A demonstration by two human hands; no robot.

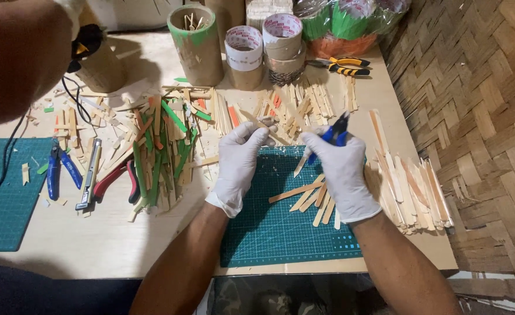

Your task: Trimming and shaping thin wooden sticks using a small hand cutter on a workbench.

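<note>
A woven bamboo wall closed off the right side of the room, its flat strips crossing in a herringbone weave. Against it stood the pale wooden worktop, strewn with offcuts. Two green cutting mats lay on it: one at the far left, the other straight in front of the person, near the front edge. At the back stood a cardboard tube smeared with green, and beside it stacked tape rolls. A heap of plain and green-painted sticks covered the middle left, with blue-handled pliers, a craft knife and red-handled pliers along its left edge. A neat row of plain sticks lay at the right.

Both hands wore white gloves. The left hand was closed around a thin wooden stick, held just above the near mat's top edge. The right hand was closed on the blue-handled cutters, their tips beside that stick. Under the right wrist a few cut sticks lay on the mat.
</note>
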